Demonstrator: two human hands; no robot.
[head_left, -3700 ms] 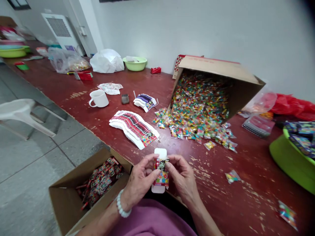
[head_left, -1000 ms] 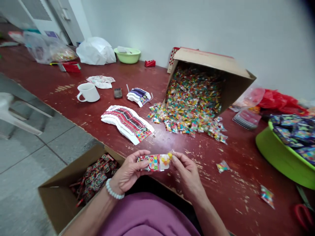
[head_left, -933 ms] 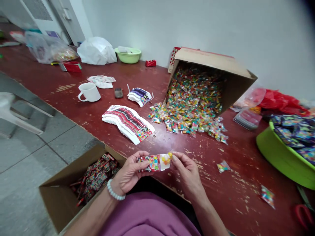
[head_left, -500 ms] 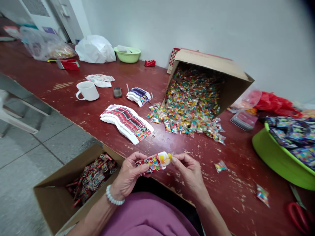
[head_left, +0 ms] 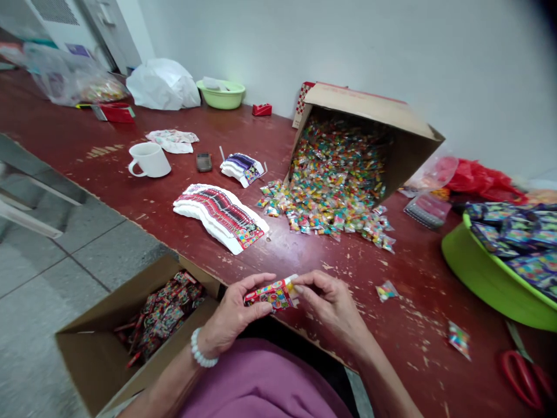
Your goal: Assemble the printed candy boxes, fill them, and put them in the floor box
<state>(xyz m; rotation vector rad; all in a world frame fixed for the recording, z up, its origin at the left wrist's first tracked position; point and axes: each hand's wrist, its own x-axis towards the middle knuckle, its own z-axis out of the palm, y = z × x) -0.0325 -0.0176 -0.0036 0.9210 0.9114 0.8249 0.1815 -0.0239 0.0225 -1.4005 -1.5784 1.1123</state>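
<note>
My left hand [head_left: 232,310] holds a small red printed candy box [head_left: 274,295] between thumb and fingers, its white-flapped end turned to the right. At that end my right hand [head_left: 331,299] pinches a small candy packet [head_left: 292,285], mostly inside the box; only a bit of yellow shows. Beyond the hands lies a fanned stack of flat red-and-white boxes [head_left: 221,217]. Clear packets of coloured candy [head_left: 335,180] spill from a tipped cardboard box [head_left: 418,151]. To the left, an open carton [head_left: 82,360] contains many red printed boxes [head_left: 167,313].
A white mug [head_left: 150,160], a purple box stack [head_left: 241,168] and a small dark object [head_left: 203,162] stand farther back. On the right are a green basin [head_left: 474,278] of dark packets, two loose candy packets [head_left: 386,290] and red-handled scissors [head_left: 520,374]. The table's edge runs along the left.
The candy packet has gone from sticking out of the box to mostly inside it. My right hand has moved slightly left, up against the box's end. The view has shifted slightly.
</note>
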